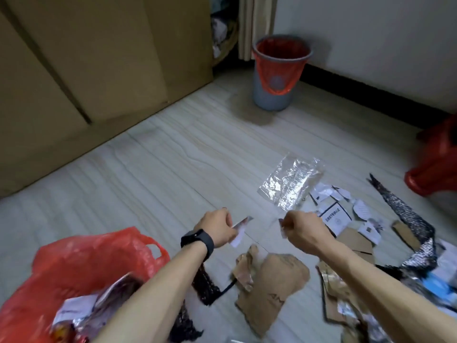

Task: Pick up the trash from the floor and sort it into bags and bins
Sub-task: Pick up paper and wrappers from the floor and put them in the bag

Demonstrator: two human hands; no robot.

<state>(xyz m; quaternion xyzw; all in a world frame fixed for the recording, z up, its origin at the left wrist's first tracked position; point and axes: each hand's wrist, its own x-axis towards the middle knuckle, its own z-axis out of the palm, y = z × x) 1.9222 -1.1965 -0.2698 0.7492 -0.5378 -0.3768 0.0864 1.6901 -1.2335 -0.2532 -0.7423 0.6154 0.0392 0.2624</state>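
Landmark: grey plastic waste bin with red liner [279, 78], contents not visible.

Near-left of bin: crumpled red plastic bag [74, 273], open, part filled with wrappers and paper.

Nearer than bin: left hand [217, 227] is closed on a small printed paper scrap [239, 230]; right hand [305, 230] is pinched on a second scrap [282, 228]. Both are judged light, limp, tearable; best held by an edge.

Near-right of bin: clear plastic film sheet [291, 183], judged slippery.

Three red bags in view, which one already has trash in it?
The loose red bag under the left forearm: papers and foil wrappers show inside. The bin liner shows nothing; the right-edge bag is cropped.
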